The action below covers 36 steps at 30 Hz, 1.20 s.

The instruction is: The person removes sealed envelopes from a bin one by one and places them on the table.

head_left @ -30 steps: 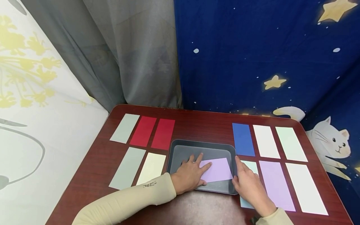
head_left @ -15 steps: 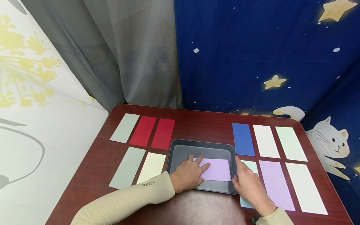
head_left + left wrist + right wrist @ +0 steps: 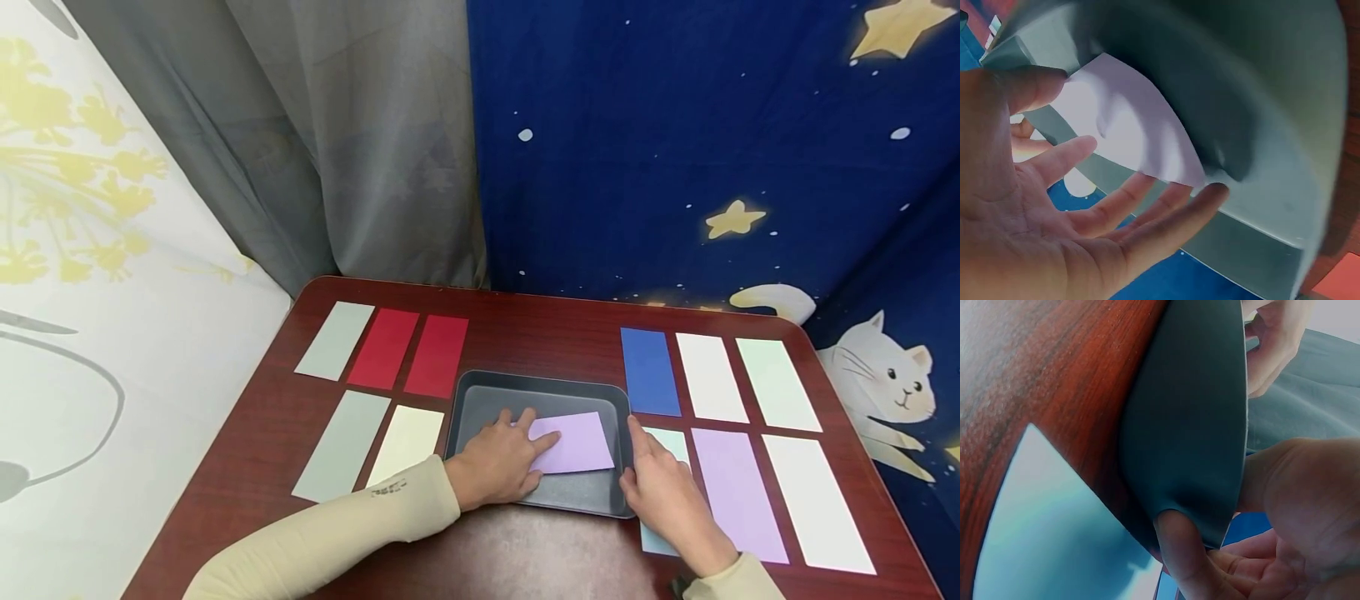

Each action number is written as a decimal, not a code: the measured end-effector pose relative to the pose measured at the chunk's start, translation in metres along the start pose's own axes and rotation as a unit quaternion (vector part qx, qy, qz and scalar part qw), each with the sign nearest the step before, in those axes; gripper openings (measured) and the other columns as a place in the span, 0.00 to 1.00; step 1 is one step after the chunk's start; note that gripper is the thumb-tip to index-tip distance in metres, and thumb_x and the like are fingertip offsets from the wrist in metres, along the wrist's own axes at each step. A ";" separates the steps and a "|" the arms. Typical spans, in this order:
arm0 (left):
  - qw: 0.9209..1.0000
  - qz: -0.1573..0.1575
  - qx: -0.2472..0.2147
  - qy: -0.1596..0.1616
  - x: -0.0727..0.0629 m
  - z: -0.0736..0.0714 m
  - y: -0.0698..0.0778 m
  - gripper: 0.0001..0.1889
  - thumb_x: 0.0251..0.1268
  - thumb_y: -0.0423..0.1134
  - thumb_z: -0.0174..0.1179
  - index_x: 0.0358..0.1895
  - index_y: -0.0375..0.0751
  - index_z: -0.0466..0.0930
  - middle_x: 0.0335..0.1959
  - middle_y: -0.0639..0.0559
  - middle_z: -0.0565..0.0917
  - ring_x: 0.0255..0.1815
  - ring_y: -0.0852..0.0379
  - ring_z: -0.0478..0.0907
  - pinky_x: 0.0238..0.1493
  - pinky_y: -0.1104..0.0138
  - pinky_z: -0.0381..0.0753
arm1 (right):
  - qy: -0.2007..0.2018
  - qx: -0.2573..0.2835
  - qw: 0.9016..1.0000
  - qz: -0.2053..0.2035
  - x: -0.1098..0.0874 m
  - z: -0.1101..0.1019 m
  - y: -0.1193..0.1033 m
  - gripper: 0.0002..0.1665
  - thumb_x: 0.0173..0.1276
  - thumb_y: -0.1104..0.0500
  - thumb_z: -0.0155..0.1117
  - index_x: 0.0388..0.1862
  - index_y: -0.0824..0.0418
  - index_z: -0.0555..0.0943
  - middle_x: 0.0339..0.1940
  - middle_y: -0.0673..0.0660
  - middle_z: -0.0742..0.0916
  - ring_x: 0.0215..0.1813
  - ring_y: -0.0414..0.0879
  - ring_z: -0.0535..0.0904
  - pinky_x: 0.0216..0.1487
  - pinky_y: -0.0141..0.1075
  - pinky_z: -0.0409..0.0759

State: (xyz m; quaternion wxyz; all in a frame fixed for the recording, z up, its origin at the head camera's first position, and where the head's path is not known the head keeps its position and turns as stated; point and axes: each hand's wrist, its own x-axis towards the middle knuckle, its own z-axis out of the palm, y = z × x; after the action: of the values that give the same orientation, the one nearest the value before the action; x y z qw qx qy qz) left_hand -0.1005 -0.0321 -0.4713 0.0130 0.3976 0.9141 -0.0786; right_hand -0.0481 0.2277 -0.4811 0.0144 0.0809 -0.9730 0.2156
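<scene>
A dark grey rectangular tray (image 3: 540, 385) lies on the table, with a purple card (image 3: 576, 442) slanted inside it. My left hand (image 3: 498, 458) reaches over the tray's left side, and its spread fingers touch the card. In the left wrist view, the card (image 3: 1129, 119) lies between thumb and fingertips, its surface slightly bowed. At the tray's right side, my right hand (image 3: 667, 492) holds the rim near the front corner. The right wrist view has one fingertip (image 3: 1179, 537) against the outer tray wall (image 3: 1185, 425).
Left of the tray lie red cards (image 3: 437, 356), pale grey-green cards (image 3: 341, 446) and a cream card (image 3: 405, 442). On the right are a blue card (image 3: 650, 371), a second purple card (image 3: 738, 492), white cards (image 3: 817, 500) and pale green ones (image 3: 777, 383). Curtains (image 3: 397, 167) hang behind the table.
Inside the tray, the purple card has turned, and its right end has moved away from me. My left hand has shifted slightly with it; the right hand has stayed at the rim.
</scene>
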 end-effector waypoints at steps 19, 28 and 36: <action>0.998 -0.021 -0.055 0.003 -0.007 -0.003 -0.015 0.35 0.75 0.61 0.60 0.82 0.58 0.75 0.66 0.42 0.77 0.56 0.44 0.82 0.49 0.55 0.89 | -0.003 -0.005 1.000 0.001 0.000 0.000 0.001 0.46 0.62 0.71 0.75 0.78 0.81 0.68 0.68 0.79 0.82 0.26 0.50 0.81 0.31 0.50 0.84; 0.997 -0.035 -0.066 0.008 -0.014 -0.002 -0.022 0.35 0.73 0.60 0.59 0.82 0.58 0.75 0.66 0.42 0.77 0.58 0.44 0.80 0.49 0.52 0.86 | -0.005 -0.006 1.000 0.003 -0.001 0.000 0.001 0.46 0.63 0.71 0.75 0.78 0.81 0.68 0.68 0.80 0.82 0.27 0.52 0.83 0.33 0.53 0.86; 0.996 -0.048 -0.067 0.029 -0.021 -0.004 -0.029 0.36 0.72 0.61 0.60 0.81 0.58 0.76 0.67 0.40 0.77 0.62 0.40 0.78 0.48 0.48 0.86 | 0.007 -0.007 1.000 -0.005 0.000 0.000 0.001 0.46 0.61 0.71 0.76 0.77 0.82 0.69 0.66 0.80 0.82 0.31 0.57 0.86 0.36 0.55 0.87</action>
State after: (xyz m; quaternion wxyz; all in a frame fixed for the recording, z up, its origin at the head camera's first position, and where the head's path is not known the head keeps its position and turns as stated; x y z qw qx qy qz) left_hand -0.1069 -0.0662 -0.4617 0.0091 0.3538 0.9353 -0.0055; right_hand -0.0478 0.2280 -0.4817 0.0231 0.0839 -0.9740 0.2090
